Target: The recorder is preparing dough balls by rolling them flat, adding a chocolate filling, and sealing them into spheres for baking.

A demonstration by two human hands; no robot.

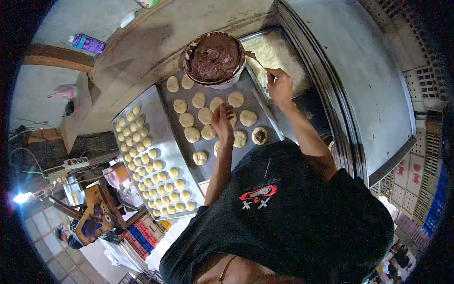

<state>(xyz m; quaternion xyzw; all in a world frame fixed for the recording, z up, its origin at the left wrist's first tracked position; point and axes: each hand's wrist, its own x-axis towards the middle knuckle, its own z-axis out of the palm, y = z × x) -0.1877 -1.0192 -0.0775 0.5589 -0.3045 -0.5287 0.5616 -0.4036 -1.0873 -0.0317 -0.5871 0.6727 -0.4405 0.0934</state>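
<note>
The flattened dough round (231, 118) under the left hand (223, 120) lies in the middle of the nearer metal tray (246, 87), among a dozen or so pale discs of the same kind. It looks soft and light, likely tacky on top, and it would dent or stretch under a hard pinch; lifting it from beneath the edge with several fingers, or cupping it whole, seems the safer hold. The left hand rests on it with fingers bent down onto the dough, pressing rather than gripping as far as the view shows. Just to its right sits a dough round with a dark dab of filling (259, 136) in its centre, which would smear if tipped.

The right hand (279, 85) is pinched around a thin spreading tool (255, 59) whose tip reaches toward the bowl of chocolate-brown paste (213, 59) at the far end of the tray. The paste looks thick and sticky and should cling to the tool. Beyond the hand is a tray of pale shredded topping (272, 52), loose and crumbly.

To the left, touching the first tray, a second tray (165, 156) holds rows of small dough balls (156, 177), rounder and firmer-looking. Both trays sit on a worn surface (142, 47). A purple bottle (87, 43) lies well apart at the upper left.
</note>
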